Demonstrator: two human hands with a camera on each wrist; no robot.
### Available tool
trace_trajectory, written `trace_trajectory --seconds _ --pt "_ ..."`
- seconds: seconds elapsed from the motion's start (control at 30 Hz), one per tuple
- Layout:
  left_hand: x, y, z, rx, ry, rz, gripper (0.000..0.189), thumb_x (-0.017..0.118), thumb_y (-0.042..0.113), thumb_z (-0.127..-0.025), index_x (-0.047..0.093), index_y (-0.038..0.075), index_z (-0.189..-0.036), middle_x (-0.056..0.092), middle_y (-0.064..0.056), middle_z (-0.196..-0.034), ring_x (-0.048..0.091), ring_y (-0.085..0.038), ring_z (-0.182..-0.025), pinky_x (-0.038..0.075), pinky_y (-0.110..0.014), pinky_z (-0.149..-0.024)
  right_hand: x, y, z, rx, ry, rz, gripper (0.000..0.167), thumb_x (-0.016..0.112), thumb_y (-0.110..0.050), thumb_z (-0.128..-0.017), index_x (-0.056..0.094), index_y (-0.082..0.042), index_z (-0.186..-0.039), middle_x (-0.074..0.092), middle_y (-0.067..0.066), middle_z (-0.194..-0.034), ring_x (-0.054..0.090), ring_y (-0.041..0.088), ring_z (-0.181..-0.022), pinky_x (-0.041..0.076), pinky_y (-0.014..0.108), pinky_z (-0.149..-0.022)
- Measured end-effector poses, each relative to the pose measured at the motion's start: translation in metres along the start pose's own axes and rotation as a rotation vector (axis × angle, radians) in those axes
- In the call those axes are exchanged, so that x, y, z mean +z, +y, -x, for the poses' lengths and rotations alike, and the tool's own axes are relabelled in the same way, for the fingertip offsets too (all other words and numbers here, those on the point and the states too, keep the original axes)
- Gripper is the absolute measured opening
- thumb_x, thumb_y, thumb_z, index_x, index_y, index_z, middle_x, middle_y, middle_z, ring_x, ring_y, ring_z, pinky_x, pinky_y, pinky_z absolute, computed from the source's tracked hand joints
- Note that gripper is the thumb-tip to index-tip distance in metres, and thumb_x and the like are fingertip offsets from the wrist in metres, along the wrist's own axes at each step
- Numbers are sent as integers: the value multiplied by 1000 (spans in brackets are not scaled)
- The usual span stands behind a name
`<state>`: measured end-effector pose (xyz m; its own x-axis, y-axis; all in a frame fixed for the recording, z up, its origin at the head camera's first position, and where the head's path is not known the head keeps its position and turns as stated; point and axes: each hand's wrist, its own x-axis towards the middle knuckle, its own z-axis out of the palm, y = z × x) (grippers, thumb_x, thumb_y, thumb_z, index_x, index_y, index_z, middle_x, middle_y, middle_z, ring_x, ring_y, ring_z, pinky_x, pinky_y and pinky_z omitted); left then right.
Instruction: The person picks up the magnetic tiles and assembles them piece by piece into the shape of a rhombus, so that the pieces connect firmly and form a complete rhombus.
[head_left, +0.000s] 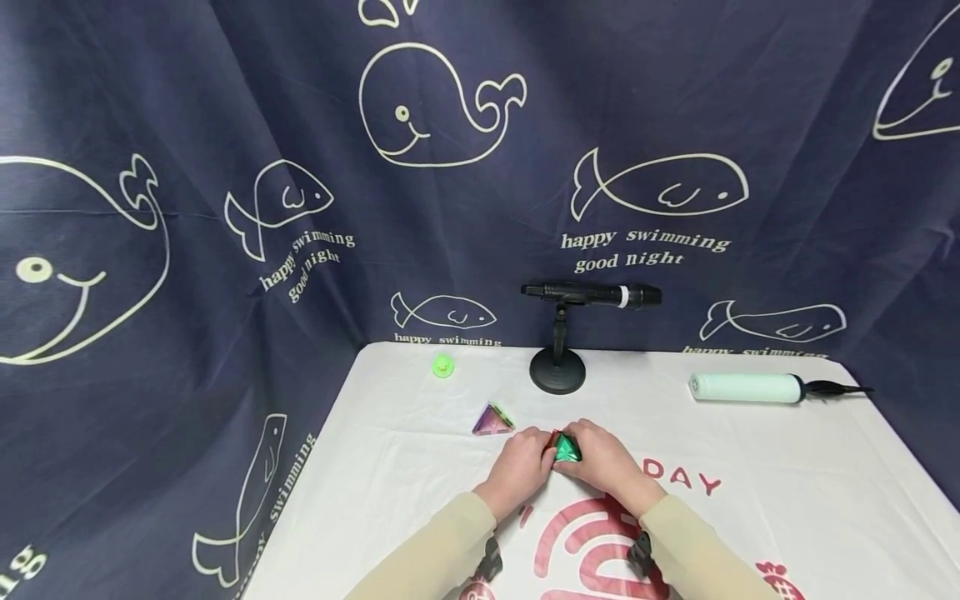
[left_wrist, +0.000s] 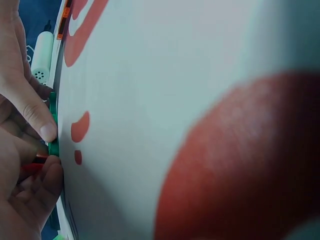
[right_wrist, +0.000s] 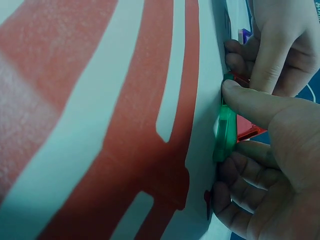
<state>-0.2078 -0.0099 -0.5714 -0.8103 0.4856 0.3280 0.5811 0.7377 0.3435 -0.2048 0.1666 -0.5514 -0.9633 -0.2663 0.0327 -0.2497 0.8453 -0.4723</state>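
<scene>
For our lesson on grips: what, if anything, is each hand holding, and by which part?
The right hand holds the green triangular tile by opposite ends; the left hand holds the red tile, exact place hidden.

The head camera looks forward-down from above; low, close wrist views share the hands.

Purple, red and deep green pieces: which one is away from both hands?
The purple piece, on the white tablecloth: the left hand holds the red piece, the right hand the deep green piece.
</scene>
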Motion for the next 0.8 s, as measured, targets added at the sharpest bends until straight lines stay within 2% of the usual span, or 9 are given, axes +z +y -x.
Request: trace_trajectory --seconds 0.07,0.2,0.53,0.8 --pt "1 -2 1 -3 -12 11 6 73 15 -97 73 9 -98 66 0 -86 66 -13 -79 54 -28 -72 0 0 0 2 -2 1 49 95 -29 -76 70 -2 -108 63 4 -94 58 17 -81 55 42 -84" --pt "3 -5 2 -8 -32 30 16 79 15 -93 72 8 -106 67 -2 -93 65 -13 -83 55 -28 -76 0 0 0 -2 -4 5 50 95 -30 -77 70 -2 -110 63 4 -95 58 17 -81 55 42 -84" --pt "4 -7 4 -31 -38 73 28 82 13 -88 70 6 -113 68 -2 -97 65 -11 -87 54 -26 -79 0 4 2 -45 9 -20 54 95 -29 -77 70 -1 -115 66 6 -102 63 19 -89 56 46 -90" --pt "2 -9 3 -54 -42 119 25 84 14 -86 69 9 -107 64 3 -88 59 -7 -78 51 -24 -72 -2 5 3 -50 -9 -35 55 94 -27 -78 70 0 -119 67 7 -103 64 21 -92 55 48 -92"
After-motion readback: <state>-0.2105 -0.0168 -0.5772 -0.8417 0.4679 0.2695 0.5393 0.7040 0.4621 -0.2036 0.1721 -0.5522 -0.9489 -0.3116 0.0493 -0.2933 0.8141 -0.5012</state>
